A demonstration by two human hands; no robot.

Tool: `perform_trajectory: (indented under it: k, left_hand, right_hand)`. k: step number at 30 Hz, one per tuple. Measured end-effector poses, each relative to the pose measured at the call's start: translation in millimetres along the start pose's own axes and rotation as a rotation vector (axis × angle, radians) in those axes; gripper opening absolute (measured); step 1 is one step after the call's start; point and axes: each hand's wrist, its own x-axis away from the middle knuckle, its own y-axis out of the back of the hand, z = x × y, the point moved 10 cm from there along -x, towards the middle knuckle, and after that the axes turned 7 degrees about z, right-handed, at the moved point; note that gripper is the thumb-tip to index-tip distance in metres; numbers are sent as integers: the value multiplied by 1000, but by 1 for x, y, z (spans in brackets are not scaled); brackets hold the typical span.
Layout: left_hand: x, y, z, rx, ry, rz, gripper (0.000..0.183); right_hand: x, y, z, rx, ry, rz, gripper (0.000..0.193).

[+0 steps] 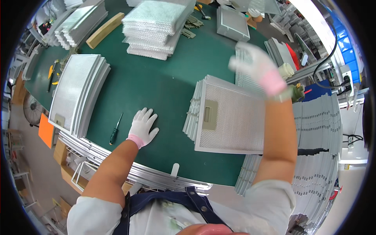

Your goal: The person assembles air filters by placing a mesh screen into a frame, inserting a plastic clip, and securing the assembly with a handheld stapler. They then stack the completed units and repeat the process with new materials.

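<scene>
My left hand (143, 126), in a white glove with a pink cuff, lies flat on the green tabletop (168, 92), fingers spread and holding nothing. A dark green-handled screwdriver (114, 134) lies just left of it. My right hand (254, 64), gloved the same way, is raised at the far right and smeared by motion; its fingers cannot be made out. Under and beside it is a ribbed pale metal mesh sheet (241, 80). Nearer to me, below my right forearm, sits a stack of framed metal mesh filter panels (235, 117); the top one has a grey-beige latch plate.
Another stack of framed panels (76, 92) stands at the left. At the back are a tall pile of mesh sheets (150, 29), a wooden bar (105, 30) and a grey framed panel stack (233, 23). Grey metal frame parts (317, 133) are piled at the right. Aluminium rails (152, 175) edge the table's front.
</scene>
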Motion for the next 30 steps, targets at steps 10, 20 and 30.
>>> perform_trajectory:
  k: [10, 20, 30]
  left_hand:
    - [-7, 18, -19, 84, -80, -108, 54]
    - [-14, -8, -11, -24, -74, -44, 58]
    - [-8, -13, -14, -39, -73, -26, 56]
  right_hand:
    - [167, -116, 125, 253, 160, -87, 53]
    - [207, -19, 93, -198, 16, -532, 85]
    - [301, -158, 61, -836, -221, 107, 32]
